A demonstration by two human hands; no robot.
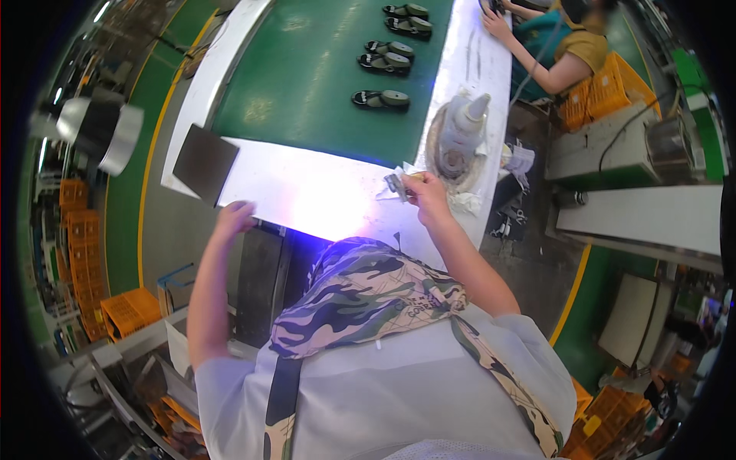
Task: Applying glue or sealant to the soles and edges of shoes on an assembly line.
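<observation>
While the right hand (426, 192) pinches a small grey brush (396, 185) with fingers clamped on it over the bright white tabletop (307, 192), the left hand (234, 217) rests at nine o'clock on the tabletop's edge, fingers curled loosely, empty. A white glue bottle (464, 126) stands at one o'clock; sandals (381, 99) lie on the green belt (307, 77) beyond.

A light grey short-sleeved shirt (399, 383) is worn, with a camouflage-patterned scarf (368, 295) and matching strap (502, 376) across it; forearms are bare.
</observation>
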